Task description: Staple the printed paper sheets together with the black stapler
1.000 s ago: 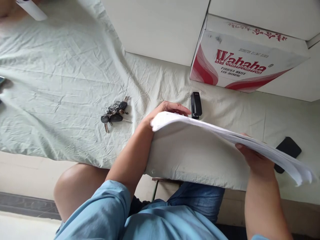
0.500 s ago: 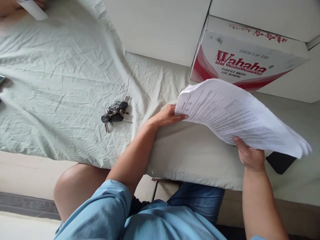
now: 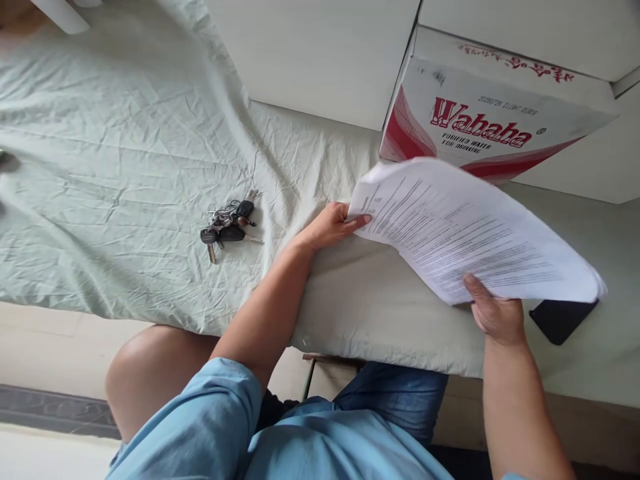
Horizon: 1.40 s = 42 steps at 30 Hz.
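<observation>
Between my two hands a stack of printed papers [image 3: 465, 233] is held above the cloth, bowed along its length with text showing on the top sheet. My left hand [image 3: 333, 225] grips its left end, thumb on top and fingers beneath. At the lower right edge my right hand [image 3: 495, 310] pinches the stack, its thumb over the print and the other fingers hidden underneath. Partly below the right end of the papers lies a flat black object [image 3: 563, 321], its kind unclear.
A bunch of keys [image 3: 230, 223] lies left of my left forearm on the wrinkled pale green cloth [image 3: 125, 167]. Behind the papers stands a Wahaha water carton [image 3: 485, 113] against white cabinet panels [image 3: 325, 60]. Another person's blurred hand [image 3: 20, 20] and white paper [image 3: 63, 13] show top left.
The right end of the papers has shifted slightly left, and their loose sheets look more even. The other person's hand at top left has moved up. Both my hands keep their hold.
</observation>
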Available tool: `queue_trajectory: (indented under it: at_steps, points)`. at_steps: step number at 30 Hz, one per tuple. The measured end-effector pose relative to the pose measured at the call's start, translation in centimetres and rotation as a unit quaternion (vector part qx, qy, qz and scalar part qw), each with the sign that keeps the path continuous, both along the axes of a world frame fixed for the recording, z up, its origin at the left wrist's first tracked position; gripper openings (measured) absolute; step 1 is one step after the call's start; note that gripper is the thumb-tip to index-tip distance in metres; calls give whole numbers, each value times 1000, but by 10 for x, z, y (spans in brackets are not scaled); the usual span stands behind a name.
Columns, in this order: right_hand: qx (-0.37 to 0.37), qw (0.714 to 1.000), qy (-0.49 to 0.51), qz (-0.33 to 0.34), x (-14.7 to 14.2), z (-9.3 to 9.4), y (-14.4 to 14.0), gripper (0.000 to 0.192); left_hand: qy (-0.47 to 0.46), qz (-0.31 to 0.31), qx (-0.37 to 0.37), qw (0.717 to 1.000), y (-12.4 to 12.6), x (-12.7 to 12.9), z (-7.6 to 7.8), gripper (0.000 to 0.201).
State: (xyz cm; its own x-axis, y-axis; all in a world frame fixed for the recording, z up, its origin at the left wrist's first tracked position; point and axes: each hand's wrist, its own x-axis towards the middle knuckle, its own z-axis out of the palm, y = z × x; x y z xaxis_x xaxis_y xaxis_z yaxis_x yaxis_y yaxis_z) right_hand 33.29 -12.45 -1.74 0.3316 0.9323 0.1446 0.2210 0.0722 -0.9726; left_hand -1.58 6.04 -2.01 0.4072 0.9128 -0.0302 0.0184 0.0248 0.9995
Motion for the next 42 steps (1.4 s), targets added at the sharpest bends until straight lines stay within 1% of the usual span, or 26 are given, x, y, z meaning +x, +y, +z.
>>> queue_trajectory:
  at_steps: [1,3,5,8,9,10,11,12,13,15,16,17,19,20,21,23,25,26,27,28,30,32,33,35,39,42]
  points:
    - [-6,1000,9,-8,-4,-1,-5,49,2,-9,4,1000,-1,1,-1,50]
    - [-42,998,39,-22,-11,-5,-21,48,28,-56,22,998,-1,1,1,63]
    - [-97,993,69,-5,-12,-10,-43,44,33,-68,11,997,-2,0,3,69]
    - [-168,982,81,31,6,-11,-71,33,35,-109,-28,993,-3,-3,6,70]
    - [-179,979,90,27,17,-7,-76,29,37,-130,-38,990,-3,-4,6,71]
    - [-172,980,98,8,29,-1,-79,30,42,-157,-43,986,-3,-6,8,72]
    - [-163,981,103,-7,42,6,-79,35,51,-189,-45,980,-3,-6,9,73]
    - [-172,979,108,0,53,16,-77,44,62,-223,-45,972,-4,-7,11,73]
    - [-161,981,105,5,62,26,-73,51,77,-258,-47,962,-5,-7,14,73]
    - [-154,984,81,41,69,45,-62,56,108,-324,-55,938,-7,-4,20,68]
    - [-182,978,69,71,67,53,-55,57,121,-350,-55,927,-8,-2,23,64]
    - [-193,975,60,89,60,59,-48,59,132,-368,-51,919,-10,1,25,59]
    - [-212,966,59,133,38,62,-33,68,147,-385,-37,910,-13,6,28,52]
    - [-218,962,68,152,24,60,-26,71,153,-386,-31,909,-15,9,28,51]
    - [-211,962,78,152,9,56,-18,71,161,-386,-28,908,-16,11,29,50]
    - [-202,969,82,120,-16,44,-1,58,177,-387,-33,904,-19,14,28,48]
    - [-186,978,74,58,-33,30,16,46,187,-378,-42,906,-20,16,28,45]
    - [-184,980,71,38,-37,24,25,46,189,-362,-46,912,-20,16,28,41]
    - [-187,980,70,24,-38,19,33,49,190,-334,-46,922,-20,16,28,36]
    - [-193,979,70,16,-38,14,41,52,194,-293,-39,936,-19,16,27,30]
    - [-209,976,65,10,-32,9,54,58,219,-183,-10,958,-18,18,25,17]
    - [-223,974,46,8,-24,7,64,58,258,-86,23,962,-18,21,21,13]
    - [-227,973,32,8,-20,5,68,57,275,-57,37,959,-19,23,18,13]
    - [-229,974,1,7,-12,3,74,53,296,-34,58,953,-21,28,15,16]
    - [-209,975,-71,18,4,-6,81,45,330,-13,101,938,-26,36,7,23]
    - [-188,975,-112,31,15,-12,85,42,329,13,157,931,-28,37,-5,38]
